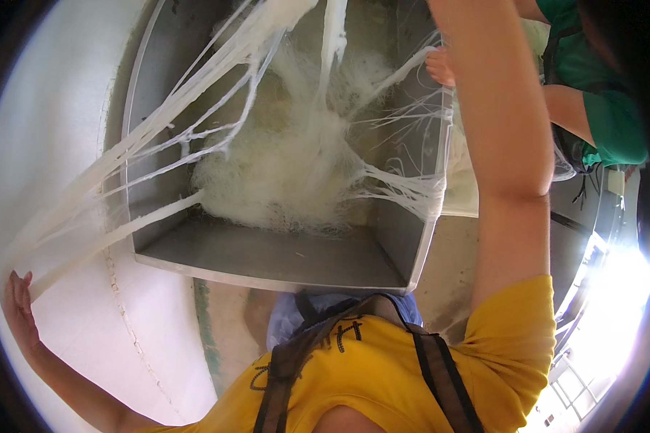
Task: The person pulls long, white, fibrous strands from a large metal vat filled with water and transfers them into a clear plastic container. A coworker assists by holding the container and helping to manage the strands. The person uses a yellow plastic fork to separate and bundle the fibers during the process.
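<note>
White wall curves along the left, with a rough seam running down it, while brownish floor shows past the trough's near edge and hard light glares at the lower right. Grey metal trough, rectangular and deep-sided, fills the middle, its near-left and near-right corners both in view. Inside lies a tangled pale mass of fibres, spread over the middle and far part of the floor of the trough and leaving bare metal along the near edge. Ropy white strands stretch from it across the left rim toward the wall, other thick ones rise out of view past the far end, and a fan of thin threads reaches the right rim and hangs on it. Beyond the left rim, the left hand is beside the end of the lowest strand, its fingers upward and close together; whether they pinch it, I cannot tell. The right forearm crosses above the right rim and leaves the view at the top, so the state of the right hand's fingers cannot be told. Just left of that forearm, a co-worker's hand with curled fingers is at a strand near the right rim; a green sleeve shows farther right.
</note>
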{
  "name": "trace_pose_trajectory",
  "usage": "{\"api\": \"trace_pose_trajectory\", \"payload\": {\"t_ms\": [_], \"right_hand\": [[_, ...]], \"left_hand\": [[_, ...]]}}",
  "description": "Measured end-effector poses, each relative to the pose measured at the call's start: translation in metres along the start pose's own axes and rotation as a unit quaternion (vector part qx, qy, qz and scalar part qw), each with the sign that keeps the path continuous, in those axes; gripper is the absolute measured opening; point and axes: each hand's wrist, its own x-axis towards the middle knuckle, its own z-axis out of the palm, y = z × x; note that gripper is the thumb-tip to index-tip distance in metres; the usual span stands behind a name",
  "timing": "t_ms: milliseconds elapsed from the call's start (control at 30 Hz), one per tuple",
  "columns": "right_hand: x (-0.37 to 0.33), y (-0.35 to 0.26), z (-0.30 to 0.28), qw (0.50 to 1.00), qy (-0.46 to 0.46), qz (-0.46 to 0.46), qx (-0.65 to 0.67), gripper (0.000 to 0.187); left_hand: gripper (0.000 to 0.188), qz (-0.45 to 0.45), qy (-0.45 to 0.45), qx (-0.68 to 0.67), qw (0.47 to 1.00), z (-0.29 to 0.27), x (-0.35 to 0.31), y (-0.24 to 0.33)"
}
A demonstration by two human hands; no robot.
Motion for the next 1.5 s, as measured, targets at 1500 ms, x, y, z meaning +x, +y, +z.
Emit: {"api": "trace_pose_trajectory", "payload": {"t_ms": [1500], "right_hand": [[-0.234,0.245,0.012,0.9,0.109,0.346,-0.243,0.024]], "left_hand": [[0.027,0.032,-0.455,0.167,0.874,0.416,-0.102,-0.1]]}}
